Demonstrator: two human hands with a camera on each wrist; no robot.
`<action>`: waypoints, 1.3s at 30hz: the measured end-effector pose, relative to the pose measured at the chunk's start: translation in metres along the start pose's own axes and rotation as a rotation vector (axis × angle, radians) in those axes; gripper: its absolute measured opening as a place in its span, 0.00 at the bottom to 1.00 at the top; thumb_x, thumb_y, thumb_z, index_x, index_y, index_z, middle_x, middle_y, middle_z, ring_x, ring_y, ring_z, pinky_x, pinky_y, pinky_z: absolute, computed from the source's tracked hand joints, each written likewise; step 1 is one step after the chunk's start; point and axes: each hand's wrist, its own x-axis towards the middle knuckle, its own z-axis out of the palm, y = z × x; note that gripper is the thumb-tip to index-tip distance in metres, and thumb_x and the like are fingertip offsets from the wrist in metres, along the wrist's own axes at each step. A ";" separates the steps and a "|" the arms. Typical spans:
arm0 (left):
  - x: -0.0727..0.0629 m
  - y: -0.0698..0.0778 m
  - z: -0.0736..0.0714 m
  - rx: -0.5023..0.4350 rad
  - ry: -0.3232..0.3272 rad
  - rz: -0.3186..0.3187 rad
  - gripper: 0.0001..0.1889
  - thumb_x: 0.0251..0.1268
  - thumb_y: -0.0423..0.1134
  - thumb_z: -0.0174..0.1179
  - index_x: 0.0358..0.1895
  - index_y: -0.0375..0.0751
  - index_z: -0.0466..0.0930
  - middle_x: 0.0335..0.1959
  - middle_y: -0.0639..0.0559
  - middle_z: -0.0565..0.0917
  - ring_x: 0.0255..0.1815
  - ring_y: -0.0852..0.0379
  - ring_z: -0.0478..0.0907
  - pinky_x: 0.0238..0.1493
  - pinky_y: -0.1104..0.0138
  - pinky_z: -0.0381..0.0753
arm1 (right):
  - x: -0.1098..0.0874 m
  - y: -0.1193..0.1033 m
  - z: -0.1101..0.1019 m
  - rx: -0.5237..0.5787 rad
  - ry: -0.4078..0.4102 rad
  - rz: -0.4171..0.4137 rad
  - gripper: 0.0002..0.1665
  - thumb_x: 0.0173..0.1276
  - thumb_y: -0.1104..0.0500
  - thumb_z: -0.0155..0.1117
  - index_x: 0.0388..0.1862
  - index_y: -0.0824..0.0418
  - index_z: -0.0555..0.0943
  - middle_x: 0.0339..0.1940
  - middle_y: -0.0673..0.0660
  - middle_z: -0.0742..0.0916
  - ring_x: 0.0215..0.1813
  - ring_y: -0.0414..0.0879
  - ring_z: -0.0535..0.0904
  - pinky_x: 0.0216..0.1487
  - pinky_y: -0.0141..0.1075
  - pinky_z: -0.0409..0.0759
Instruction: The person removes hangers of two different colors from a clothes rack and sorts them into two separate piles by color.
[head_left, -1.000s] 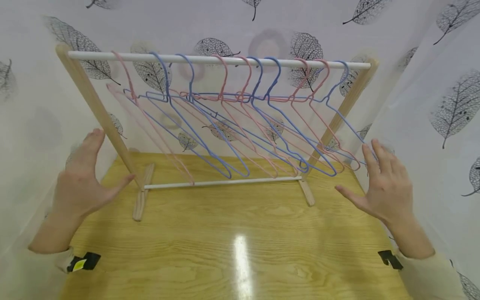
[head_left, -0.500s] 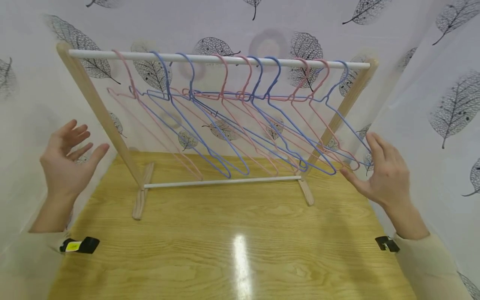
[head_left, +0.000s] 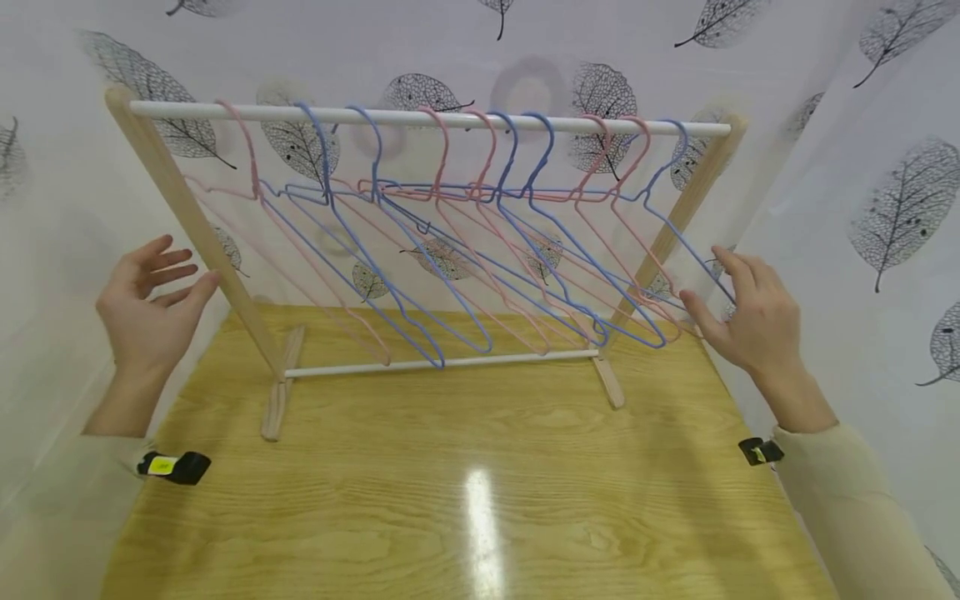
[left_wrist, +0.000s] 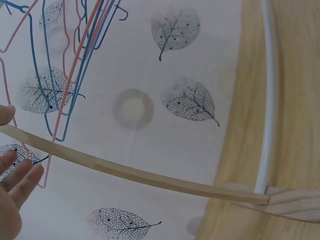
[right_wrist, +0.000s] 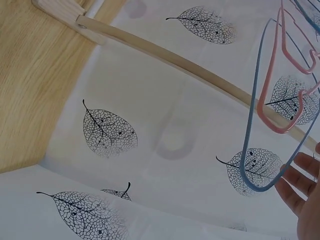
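Note:
A wooden rack with a white top rail [head_left: 266, 111] holds a row of pink and blue wire hangers. My left hand [head_left: 153, 308] is beside the left post [head_left: 187, 221], fingers spread, with the thumb tip right at the wood. In the left wrist view the thumb and fingers of the left hand [left_wrist: 15, 185] show on either side of the post [left_wrist: 125, 172]. At the other end, my right hand [head_left: 757, 312] is at the outer end of the rightmost blue hanger [head_left: 684, 240]. The right wrist view shows loosely extended fingertips [right_wrist: 286, 175] against the blue hanger [right_wrist: 245, 145].
The leftmost hanger [head_left: 251, 158] is pink and hangs apart from the others, which overlap toward the right. A lower white bar [head_left: 450, 363] joins the rack's wooden feet [head_left: 273, 412] on a wood-grain table [head_left: 360, 500]. Leaf-printed cloth [head_left: 810, 208] surrounds the table.
My left hand moved left from the post, its fingers loosening, then came slightly back right. My right hand rose and shifted left to the blue hanger's end. The leftmost pink hanger swung slightly.

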 end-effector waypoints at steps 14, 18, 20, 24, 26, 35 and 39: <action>0.004 0.000 0.009 0.017 0.050 0.068 0.21 0.61 0.29 0.72 0.59 0.41 0.88 0.37 0.81 0.83 0.32 0.83 0.81 0.36 0.90 0.79 | 0.011 0.019 0.017 0.049 -0.009 0.029 0.14 0.66 0.60 0.73 0.48 0.68 0.89 0.30 0.66 0.89 0.28 0.61 0.84 0.33 0.25 0.64; 0.003 0.003 0.011 -0.007 0.065 0.039 0.19 0.63 0.28 0.70 0.58 0.40 0.88 0.36 0.80 0.83 0.30 0.83 0.81 0.33 0.88 0.81 | 0.011 0.024 0.021 0.057 0.036 -0.021 0.09 0.65 0.64 0.75 0.39 0.70 0.89 0.25 0.66 0.88 0.23 0.58 0.78 0.29 0.31 0.65; 0.002 0.005 0.012 -0.018 0.070 0.017 0.18 0.64 0.28 0.69 0.58 0.39 0.88 0.35 0.79 0.83 0.30 0.82 0.81 0.31 0.88 0.81 | 0.011 0.024 0.022 0.068 0.063 -0.029 0.08 0.64 0.65 0.75 0.38 0.71 0.89 0.24 0.67 0.88 0.21 0.57 0.76 0.28 0.34 0.64; -0.001 0.010 0.012 0.003 0.074 0.007 0.18 0.66 0.28 0.69 0.58 0.39 0.88 0.35 0.80 0.83 0.30 0.83 0.81 0.31 0.89 0.80 | 0.012 0.024 0.019 0.069 0.108 -0.047 0.09 0.64 0.64 0.75 0.39 0.70 0.90 0.24 0.67 0.88 0.20 0.58 0.76 0.26 0.38 0.65; 0.000 0.010 0.012 0.014 0.074 0.006 0.18 0.66 0.29 0.69 0.58 0.39 0.88 0.35 0.80 0.82 0.30 0.83 0.80 0.32 0.89 0.80 | 0.013 0.023 0.017 0.053 0.127 -0.059 0.09 0.66 0.63 0.74 0.38 0.70 0.90 0.22 0.67 0.88 0.19 0.58 0.75 0.24 0.41 0.66; 0.004 0.001 0.014 0.040 0.087 0.017 0.17 0.66 0.33 0.71 0.58 0.42 0.88 0.35 0.82 0.81 0.32 0.83 0.80 0.34 0.91 0.79 | 0.020 0.021 0.006 -0.027 0.207 -0.006 0.12 0.71 0.60 0.70 0.37 0.70 0.91 0.22 0.68 0.87 0.20 0.62 0.78 0.24 0.43 0.64; 0.005 -0.001 0.015 0.040 0.089 0.024 0.17 0.66 0.35 0.72 0.58 0.44 0.88 0.36 0.82 0.82 0.32 0.83 0.80 0.34 0.91 0.79 | 0.020 0.024 -0.003 -0.054 0.250 0.027 0.12 0.71 0.60 0.71 0.36 0.69 0.91 0.22 0.69 0.86 0.20 0.64 0.77 0.24 0.38 0.59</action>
